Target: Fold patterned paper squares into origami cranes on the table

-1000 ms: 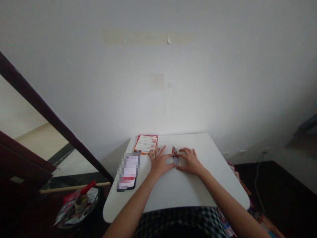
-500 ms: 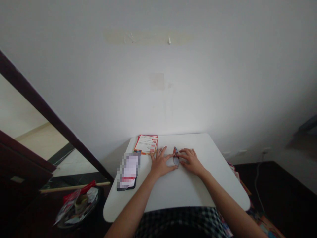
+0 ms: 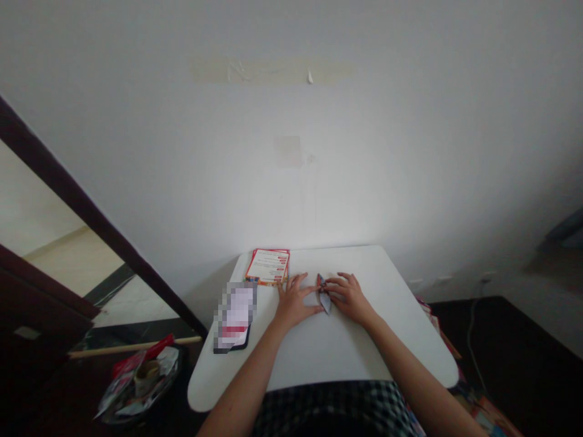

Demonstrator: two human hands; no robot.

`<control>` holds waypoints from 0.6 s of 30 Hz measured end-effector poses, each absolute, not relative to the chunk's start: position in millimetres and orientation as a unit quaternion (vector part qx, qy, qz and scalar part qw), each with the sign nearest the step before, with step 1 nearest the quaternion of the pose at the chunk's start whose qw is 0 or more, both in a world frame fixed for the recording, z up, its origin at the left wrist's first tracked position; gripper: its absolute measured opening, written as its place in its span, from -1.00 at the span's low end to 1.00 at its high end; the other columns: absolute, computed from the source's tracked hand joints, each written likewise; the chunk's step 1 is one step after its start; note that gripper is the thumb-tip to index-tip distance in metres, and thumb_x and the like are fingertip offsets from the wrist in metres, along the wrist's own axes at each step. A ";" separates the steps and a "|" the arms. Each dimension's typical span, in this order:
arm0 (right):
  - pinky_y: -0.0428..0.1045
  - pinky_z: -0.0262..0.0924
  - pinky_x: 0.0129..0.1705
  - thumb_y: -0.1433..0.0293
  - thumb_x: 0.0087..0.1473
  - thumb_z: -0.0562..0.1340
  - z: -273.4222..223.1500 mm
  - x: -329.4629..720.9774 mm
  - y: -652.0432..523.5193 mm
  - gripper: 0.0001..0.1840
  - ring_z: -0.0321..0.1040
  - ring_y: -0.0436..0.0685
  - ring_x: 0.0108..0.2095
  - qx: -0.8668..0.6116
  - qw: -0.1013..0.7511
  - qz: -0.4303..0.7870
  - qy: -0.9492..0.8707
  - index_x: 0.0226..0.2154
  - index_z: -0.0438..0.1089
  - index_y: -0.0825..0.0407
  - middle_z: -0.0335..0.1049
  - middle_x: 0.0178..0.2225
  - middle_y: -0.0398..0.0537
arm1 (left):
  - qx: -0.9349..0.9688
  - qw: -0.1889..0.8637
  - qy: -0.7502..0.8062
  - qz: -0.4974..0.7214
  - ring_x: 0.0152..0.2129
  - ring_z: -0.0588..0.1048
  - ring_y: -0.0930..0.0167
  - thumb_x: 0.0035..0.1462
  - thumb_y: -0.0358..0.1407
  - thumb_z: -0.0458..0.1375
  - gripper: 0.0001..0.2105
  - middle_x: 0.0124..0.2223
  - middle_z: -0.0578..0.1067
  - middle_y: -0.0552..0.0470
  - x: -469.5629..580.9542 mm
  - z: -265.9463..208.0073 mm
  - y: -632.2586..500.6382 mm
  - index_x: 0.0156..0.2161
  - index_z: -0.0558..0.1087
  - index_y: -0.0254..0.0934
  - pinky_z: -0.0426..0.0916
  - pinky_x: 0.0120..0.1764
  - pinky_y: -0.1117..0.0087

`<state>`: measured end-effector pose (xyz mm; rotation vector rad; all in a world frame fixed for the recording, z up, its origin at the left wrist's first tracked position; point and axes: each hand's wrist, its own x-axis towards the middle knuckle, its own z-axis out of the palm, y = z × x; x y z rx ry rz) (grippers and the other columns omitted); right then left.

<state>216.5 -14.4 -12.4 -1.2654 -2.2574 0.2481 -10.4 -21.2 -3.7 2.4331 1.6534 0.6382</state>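
A small piece of folded paper [image 3: 325, 301], pale grey at its near end and dark with red at its far end, lies between my hands on the white table [image 3: 337, 358]. My left hand [image 3: 295, 304] grips its left side. The index finger meets the paper at the middle, the thumb is near the lower tip, and the other fingers are spread. From the right, my right hand [image 3: 351, 298] presses its bent fingertips on the paper's middle, partly covering it. The exact folds are too small to make out.
Red-edged printed cards [image 3: 268, 266] are stacked at the table's back left. A phone [image 3: 237, 318], its screen blurred out, lies in front of them. A wall [image 3: 319, 200] stands behind the table. On the floor at left is a bin [image 3: 141, 388] with wrappers.
The paper's near end has turned slightly to the right and looks narrower and more pointed. Both hands stay on it, with small finger shifts. The view has moved a little.
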 end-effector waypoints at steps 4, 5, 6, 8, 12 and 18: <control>0.36 -0.17 0.29 0.32 0.19 0.19 -15.1 217.4 -12.6 -0.66 0.05 0.26 0.24 -0.451 0.276 0.093 -0.844 0.00 0.43 -0.31 0.41 0.09 -0.20 | 0.803 0.076 0.547 0.223 0.24 0.13 0.15 -0.09 0.10 0.30 -0.52 0.30 0.24 0.10 -10.4 -3.5 -20.3 0.01 0.47 0.25 -0.23 0.27 -0.18; 0.36 -0.17 0.29 0.33 0.19 0.19 -15.3 217.5 -12.4 -0.66 0.05 0.25 0.24 -0.446 0.276 0.093 -0.846 0.00 0.43 -0.30 0.41 0.08 -0.20 | 0.803 0.078 0.547 0.224 0.24 0.13 0.15 -0.09 0.10 0.30 -0.52 0.29 0.25 0.11 -10.2 -3.5 -20.2 0.01 0.47 0.25 -0.22 0.27 -0.18; 0.37 -0.17 0.29 0.33 0.19 0.19 -15.2 217.6 -12.4 -0.66 0.06 0.25 0.23 -0.442 0.278 0.091 -0.848 0.00 0.44 -0.30 0.42 0.07 -0.19 | 0.802 0.079 0.547 0.225 0.23 0.13 0.15 -0.09 0.10 0.30 -0.53 0.29 0.25 0.11 -10.1 -3.4 -20.2 0.00 0.48 0.25 -0.21 0.27 -0.18; 0.39 -0.19 0.29 0.32 0.19 0.20 -15.0 217.6 -12.8 -0.67 0.08 0.26 0.23 -0.439 0.282 0.087 -0.848 -0.01 0.45 -0.29 0.44 0.05 -0.16 | 0.801 0.079 0.549 0.228 0.23 0.14 0.16 -0.07 0.10 0.29 -0.55 0.28 0.26 0.11 -9.8 -3.5 -20.2 -0.01 0.48 0.25 -0.20 0.27 -0.18; 0.43 -0.23 0.29 0.31 0.18 0.20 -15.0 217.0 -13.7 -0.69 0.09 0.27 0.23 -0.446 0.286 0.086 -0.844 -0.03 0.46 -0.29 0.45 0.03 -0.14 | 0.799 0.076 0.549 0.234 0.23 0.14 0.17 -0.01 0.10 0.24 -0.62 0.28 0.28 0.10 -9.3 -4.1 -20.2 -0.04 0.51 0.22 -0.20 0.26 -0.20; 0.45 -0.35 0.30 0.32 0.20 0.18 -14.5 216.2 -14.2 -0.70 0.05 0.26 0.25 -0.455 0.282 0.106 -0.838 -0.04 0.46 -0.29 0.45 0.04 -0.19 | 0.798 0.071 0.546 0.244 0.22 0.15 0.18 0.05 0.10 0.18 -0.67 0.24 0.32 0.09 -8.2 -4.8 -20.4 -0.07 0.53 0.20 -0.25 0.26 -0.24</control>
